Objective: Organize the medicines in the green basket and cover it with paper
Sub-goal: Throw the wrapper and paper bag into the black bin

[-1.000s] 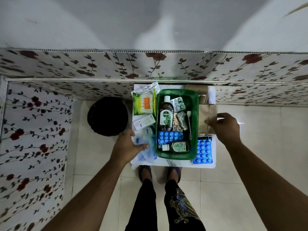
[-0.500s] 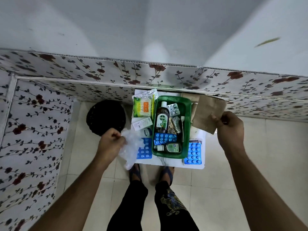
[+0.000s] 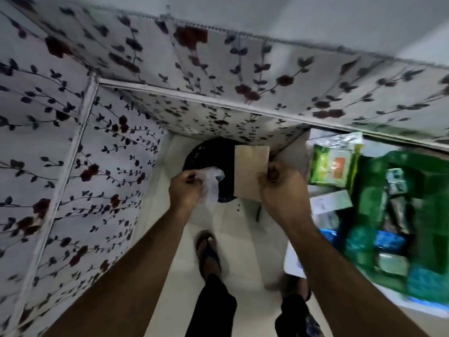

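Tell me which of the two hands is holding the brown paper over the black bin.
The right hand pinches the flat brown paper above the round black bin; the left hand grips a crumpled clear plastic bag instead.

The person is wearing black trousers (image 3: 213, 305) (a coloured printed pattern is showing low on the right leg (image 3: 308, 323)) and dark open sandals (image 3: 209, 249). Both forearms are showing bare, with no sleeves, rings or watch reaching into view.

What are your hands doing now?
Left hand grips clear plastic, right hand brown paper, both above black bin. Green basket uncovered, off right.
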{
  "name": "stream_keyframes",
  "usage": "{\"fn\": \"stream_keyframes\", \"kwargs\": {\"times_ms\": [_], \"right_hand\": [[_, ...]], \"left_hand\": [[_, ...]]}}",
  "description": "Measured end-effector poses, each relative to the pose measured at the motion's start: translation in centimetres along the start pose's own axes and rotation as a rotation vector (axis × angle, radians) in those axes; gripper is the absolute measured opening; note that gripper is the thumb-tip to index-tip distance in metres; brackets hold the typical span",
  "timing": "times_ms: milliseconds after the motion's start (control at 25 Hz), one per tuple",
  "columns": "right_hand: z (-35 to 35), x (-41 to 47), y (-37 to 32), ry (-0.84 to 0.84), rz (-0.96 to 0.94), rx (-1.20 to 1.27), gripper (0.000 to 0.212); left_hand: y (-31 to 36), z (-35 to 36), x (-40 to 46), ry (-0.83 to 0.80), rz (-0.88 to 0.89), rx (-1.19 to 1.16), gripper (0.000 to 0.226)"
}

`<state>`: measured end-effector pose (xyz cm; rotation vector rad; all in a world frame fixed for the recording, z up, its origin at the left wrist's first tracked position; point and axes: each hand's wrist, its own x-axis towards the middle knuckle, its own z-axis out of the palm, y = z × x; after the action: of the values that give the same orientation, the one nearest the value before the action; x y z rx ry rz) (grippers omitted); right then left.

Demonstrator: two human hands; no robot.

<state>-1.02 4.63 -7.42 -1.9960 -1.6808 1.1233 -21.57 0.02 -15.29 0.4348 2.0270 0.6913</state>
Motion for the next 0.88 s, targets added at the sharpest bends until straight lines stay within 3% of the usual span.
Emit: {"fn": "stream_keyframes", "kwargs": {"times_ms": [120,240,440,640,880], "right_hand": [[10.4,4.4,2.0,-0.085,0.121,-0.186,0.016],[18.4,8.6,5.6,-0.117,0.191,-0.212,0.024],[24.8,13.0,9.6,-0.133,0.266,-0.228,0.038],[24.0,12.5,9.3,-0.167,0.292,-0.239,0.021],[16.4,6.0,3.8,-0.173,0.253,-0.165,0.027]], "left_hand": [[-3.9,1.4,8.1,0.027,-0.017,0.056,0.015],[-6.8,4.1,15.3,-0.006,0.028,0.102,0.022],[-11.8,7.0,23.3,-0.039,-0.018,0.101,0.018],[-11.1,6.3,21.7,-0.124,-0.036,0.128,0.032],[-6.6,2.4,13.2,-0.182,0.010,0.100,0.017]]}}
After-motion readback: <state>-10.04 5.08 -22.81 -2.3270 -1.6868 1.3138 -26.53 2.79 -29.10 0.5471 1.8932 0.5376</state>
